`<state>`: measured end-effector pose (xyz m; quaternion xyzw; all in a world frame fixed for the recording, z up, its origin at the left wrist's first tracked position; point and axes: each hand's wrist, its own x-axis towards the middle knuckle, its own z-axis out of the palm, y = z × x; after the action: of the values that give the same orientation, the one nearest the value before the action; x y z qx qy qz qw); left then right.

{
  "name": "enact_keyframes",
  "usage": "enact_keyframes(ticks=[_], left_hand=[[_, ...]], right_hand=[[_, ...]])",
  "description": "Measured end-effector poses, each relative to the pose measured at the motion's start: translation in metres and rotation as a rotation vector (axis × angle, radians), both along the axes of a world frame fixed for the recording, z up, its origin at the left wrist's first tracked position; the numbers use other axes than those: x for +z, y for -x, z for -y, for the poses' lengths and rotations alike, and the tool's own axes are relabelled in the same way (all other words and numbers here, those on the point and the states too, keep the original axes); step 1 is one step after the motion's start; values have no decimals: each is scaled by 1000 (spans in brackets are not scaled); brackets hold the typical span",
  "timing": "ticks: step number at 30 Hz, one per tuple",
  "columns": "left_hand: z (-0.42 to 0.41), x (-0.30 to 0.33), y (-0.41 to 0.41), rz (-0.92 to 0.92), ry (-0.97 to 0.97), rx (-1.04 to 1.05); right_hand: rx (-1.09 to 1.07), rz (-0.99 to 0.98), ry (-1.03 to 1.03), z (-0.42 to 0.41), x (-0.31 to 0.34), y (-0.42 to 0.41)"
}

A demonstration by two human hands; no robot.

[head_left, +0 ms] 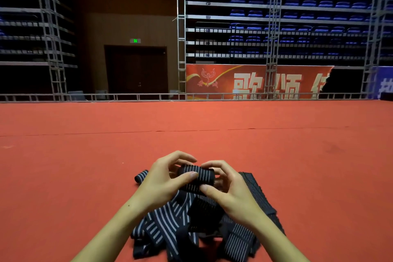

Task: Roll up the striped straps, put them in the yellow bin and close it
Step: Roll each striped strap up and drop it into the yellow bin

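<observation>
Two hands, left [163,183] and right [229,189], pinch one rolled strap [196,176] above a loose pile [191,227].

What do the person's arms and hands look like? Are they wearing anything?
Both arms are bare up to the picture's edge: no sleeves show. The left hand and right hand wear no gloves, rings or watch. A tiny dark dot marks the left forearm.

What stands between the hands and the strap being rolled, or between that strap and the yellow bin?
Nothing stands between them: the left hand and right hand already grip the rolled strap above the loose pile of straps. The yellow bin is not in view, so the path to it cannot be judged.
</observation>
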<state>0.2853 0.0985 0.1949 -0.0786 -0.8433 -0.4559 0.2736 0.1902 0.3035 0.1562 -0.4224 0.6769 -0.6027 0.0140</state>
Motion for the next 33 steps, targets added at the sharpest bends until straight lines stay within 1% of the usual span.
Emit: enact_keyframes(ticks=[2,4,6,12,15,17,20,23,26,30,33], left_hand=[[0,0,0,-27,-4,-11],[-1,-1,-1,-54,15,-7],[-1,-2,-1,-62,39,0],[2,-3,2,57,0,-5],[0,-5,3,5,-4,39],[-2,-6,4,-28,-35,66],[-1,-6,3,-43,-100,78],[-1,-4,0,-106,-127,119],[2,3,-3,-179,-159,171],[3,7,-5,-160,-107,133],[1,4,-5,-150,-118,124]], right_hand=[[-5,18,-23,1,-1,0],[-43,-9,-57,2,-1,0],[-62,-26,-47,2,-1,1],[-84,-29,0,1,-4,0],[-128,-20,-39,4,-15,1],[-195,4,-116,6,-29,6],[-299,-48,-214,9,-49,14],[-364,-77,-213,12,-63,22],[-395,-66,-271,15,-78,33],[-435,-44,-303,21,-83,52],[-451,-42,-263,24,-70,60]])
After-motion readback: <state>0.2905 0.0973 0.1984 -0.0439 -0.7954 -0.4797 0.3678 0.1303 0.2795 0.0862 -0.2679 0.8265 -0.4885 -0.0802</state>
